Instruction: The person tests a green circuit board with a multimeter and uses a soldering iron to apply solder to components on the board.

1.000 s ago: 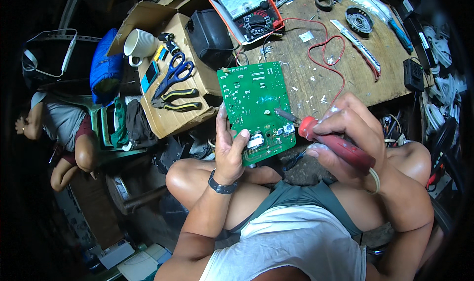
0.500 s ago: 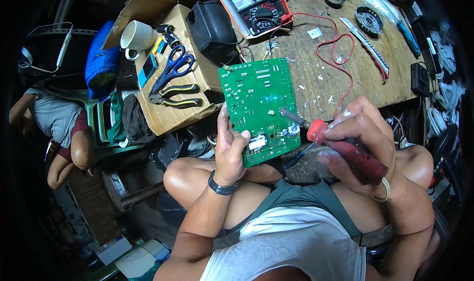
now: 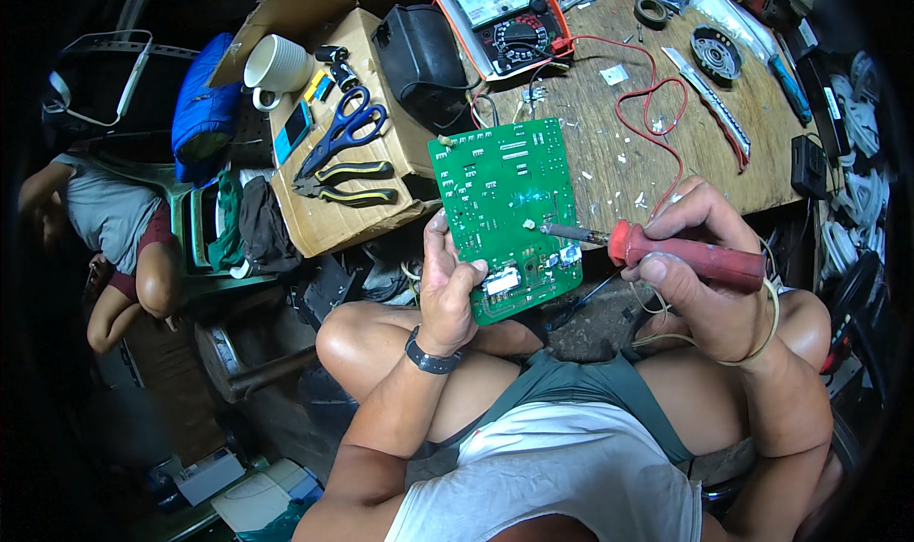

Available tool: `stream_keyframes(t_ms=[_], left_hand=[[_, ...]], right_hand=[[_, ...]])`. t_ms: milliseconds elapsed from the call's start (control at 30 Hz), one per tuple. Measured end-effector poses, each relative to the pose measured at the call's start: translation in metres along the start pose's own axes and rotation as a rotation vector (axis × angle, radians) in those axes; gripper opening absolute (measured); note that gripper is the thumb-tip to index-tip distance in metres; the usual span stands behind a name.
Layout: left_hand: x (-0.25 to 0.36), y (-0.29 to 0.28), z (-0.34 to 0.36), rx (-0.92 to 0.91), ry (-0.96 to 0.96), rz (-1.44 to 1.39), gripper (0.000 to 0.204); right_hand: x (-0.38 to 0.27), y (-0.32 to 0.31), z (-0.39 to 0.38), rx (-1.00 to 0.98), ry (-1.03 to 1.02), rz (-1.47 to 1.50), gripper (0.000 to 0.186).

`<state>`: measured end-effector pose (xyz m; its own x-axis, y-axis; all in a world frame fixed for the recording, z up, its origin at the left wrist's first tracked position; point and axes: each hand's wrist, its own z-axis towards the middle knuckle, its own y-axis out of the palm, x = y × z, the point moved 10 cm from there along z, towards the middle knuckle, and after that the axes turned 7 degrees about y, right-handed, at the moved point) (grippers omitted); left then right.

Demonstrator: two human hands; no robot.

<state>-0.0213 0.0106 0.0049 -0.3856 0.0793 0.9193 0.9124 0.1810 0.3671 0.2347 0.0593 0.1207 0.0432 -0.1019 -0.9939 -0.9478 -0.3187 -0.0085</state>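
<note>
A green circuit board (image 3: pixel 505 185) is tilted up in front of me, its solder side with silvery patches facing me. My left hand (image 3: pixel 449 280) grips its lower left edge, thumb on the face and the other fingers behind. In my right hand (image 3: pixel 709 256) is a soldering iron (image 3: pixel 700 254) with a red handle, held between thumb and fingers. Its dark tip points left at the board, close to a small pale lump (image 3: pixel 529 225); whether it touches I cannot tell. The iron's pale cord loops around my right wrist.
An analog multimeter (image 3: pixel 514 32) with a red lead lies on the wooden table (image 3: pixel 609 142). On a cardboard box (image 3: pixel 305 218) at left are scissors (image 3: pixel 338 132), pliers (image 3: pixel 347 182) and a white mug (image 3: pixel 278 66). A person (image 3: pixel 119 218) sits far left.
My right hand has turned the soldering iron flatter, with its handle now pointing right rather than down and right. The board stays in my left hand, shifted only slightly in the picture.
</note>
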Motion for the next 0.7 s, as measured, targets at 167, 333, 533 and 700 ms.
stream_keyframes(t_ms=[167, 333, 533, 700], left_hand=[[0.009, 0.007, -0.001, -0.036, -0.005, -0.147, 0.079], [0.013, 0.014, -0.001, -0.005, -0.001, -0.202, 0.081], [0.011, 0.021, 0.000, -0.008, -0.051, -0.245, 0.081], [0.003, 0.023, 0.000, -0.041, -0.031, -0.242, 0.079]], right_hand=[[0.007, 0.003, -0.001, -0.019, 0.118, 0.288, 0.027], [0.005, 0.006, -0.004, -0.012, 0.121, 0.331, 0.029], [0.006, 0.006, -0.002, -0.042, 0.086, 0.306, 0.030], [0.008, 0.008, 0.002, -0.043, 0.112, 0.298, 0.030]])
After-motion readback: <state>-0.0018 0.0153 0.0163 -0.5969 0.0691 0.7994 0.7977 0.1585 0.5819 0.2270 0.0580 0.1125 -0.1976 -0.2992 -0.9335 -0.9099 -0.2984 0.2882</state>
